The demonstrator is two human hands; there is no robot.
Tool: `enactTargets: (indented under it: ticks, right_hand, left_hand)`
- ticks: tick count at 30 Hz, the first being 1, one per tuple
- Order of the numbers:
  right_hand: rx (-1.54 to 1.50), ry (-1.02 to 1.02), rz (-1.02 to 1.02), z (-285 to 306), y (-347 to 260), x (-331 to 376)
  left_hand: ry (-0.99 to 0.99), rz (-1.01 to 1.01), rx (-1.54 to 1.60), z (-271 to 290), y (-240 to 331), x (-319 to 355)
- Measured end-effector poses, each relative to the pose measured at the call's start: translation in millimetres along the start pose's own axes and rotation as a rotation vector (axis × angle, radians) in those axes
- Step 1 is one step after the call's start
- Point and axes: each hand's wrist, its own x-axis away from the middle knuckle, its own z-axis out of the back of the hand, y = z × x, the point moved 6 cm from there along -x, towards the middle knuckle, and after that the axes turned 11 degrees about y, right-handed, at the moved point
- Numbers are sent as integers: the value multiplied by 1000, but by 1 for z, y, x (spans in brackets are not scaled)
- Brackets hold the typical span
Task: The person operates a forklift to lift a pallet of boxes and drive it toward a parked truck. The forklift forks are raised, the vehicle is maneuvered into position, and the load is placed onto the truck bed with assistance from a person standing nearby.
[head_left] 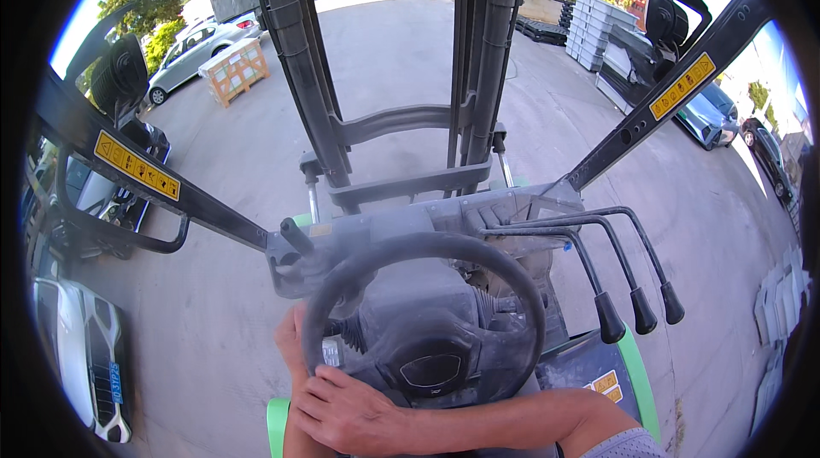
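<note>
My left hand (291, 340) is at the left side of the black steering wheel (424, 243), close to its rim. The wheel hides most of its fingers, so their grip does not show. From the lower right my right forearm crosses in front of the wheel. My right hand (348, 413) lies over my left wrist, its fingers bent round it and its thumb side close to the wheel's lower left rim. A stalk with a ribbed black boot (348, 331) sticks out left of the steering column, beside my left hand.
Three bent levers with black knobs (610, 318) rise at the right. The forklift mast (316, 73) stands ahead. A crate (235, 71) and a silver car (201, 49) are far left; a white car (85, 355) is near left. Grey stacked containers (591, 29) stand far right.
</note>
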Motion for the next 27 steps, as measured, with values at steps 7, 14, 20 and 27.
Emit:
enactTargets:
  ticks: [7,14,20,27]
  right_hand:
    - [409,369,-176,144,103,-34]
    - [323,276,-461,131,-24,129]
    - [344,284,-67,-27,6,7]
    - [505,543,-335,181,91,25]
  left_hand:
    - [-10,11,30,3,-19,-10]
    - [66,-87,97,0,-42,-13]
    - [49,-157,-137,2,-51,-26]
    - [86,-238,-111,-6,-55,-31]
